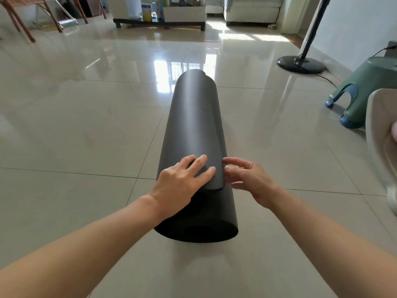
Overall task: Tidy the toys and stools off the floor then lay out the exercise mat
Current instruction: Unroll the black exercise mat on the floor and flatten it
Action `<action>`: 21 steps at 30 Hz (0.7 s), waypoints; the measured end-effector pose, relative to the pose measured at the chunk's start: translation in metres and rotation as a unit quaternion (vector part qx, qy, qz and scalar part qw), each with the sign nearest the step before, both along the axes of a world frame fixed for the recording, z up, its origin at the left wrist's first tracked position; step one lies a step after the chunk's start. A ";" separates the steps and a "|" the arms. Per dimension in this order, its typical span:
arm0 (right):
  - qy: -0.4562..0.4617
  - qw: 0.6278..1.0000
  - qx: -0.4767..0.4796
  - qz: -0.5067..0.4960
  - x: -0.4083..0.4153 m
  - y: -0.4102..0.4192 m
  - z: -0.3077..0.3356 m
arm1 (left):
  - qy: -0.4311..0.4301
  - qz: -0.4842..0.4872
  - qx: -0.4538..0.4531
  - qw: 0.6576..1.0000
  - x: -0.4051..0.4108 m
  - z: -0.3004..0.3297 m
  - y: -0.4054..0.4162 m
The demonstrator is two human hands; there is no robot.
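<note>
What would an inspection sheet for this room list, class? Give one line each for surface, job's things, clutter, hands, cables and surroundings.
Surface: glossy tiled floor, window light reflected on it.
Job's things: black exercise mat, still rolled, lying on the floor; green stool standing at the right.
Clutter: pale object at the right edge, kind unclear.
Hands: left hand rests flat on the mat's loose flap; right hand has its fingers at the flap's edge.
Cables: dark cable running from the fan base.
Surroundings: low table, wooden chair legs, white wall.
</note>
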State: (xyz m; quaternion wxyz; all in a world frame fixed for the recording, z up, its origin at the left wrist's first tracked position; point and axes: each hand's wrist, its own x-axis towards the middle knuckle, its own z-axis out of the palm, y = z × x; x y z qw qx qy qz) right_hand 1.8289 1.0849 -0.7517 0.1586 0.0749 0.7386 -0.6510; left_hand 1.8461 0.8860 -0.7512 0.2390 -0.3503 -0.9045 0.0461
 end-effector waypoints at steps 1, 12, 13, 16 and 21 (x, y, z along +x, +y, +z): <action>0.024 0.997 0.068 0.028 0.001 -0.009 -0.001 | 0.010 0.011 -0.008 1.000 0.000 -0.003 -0.015; 0.024 0.957 0.242 0.159 0.015 -0.081 -0.035 | -0.278 0.444 -0.067 0.849 0.016 -0.054 -0.134; 0.026 0.956 0.245 0.161 0.014 -0.082 -0.035 | -0.311 0.488 -0.042 0.814 0.015 -0.051 -0.133; 0.023 0.958 0.236 0.159 0.012 -0.078 -0.038 | -0.255 0.373 0.063 0.890 0.001 -0.049 -0.128; -0.001 0.967 0.211 0.145 0.012 -0.055 -0.040 | -0.461 0.317 0.296 0.774 -0.024 -0.046 -0.073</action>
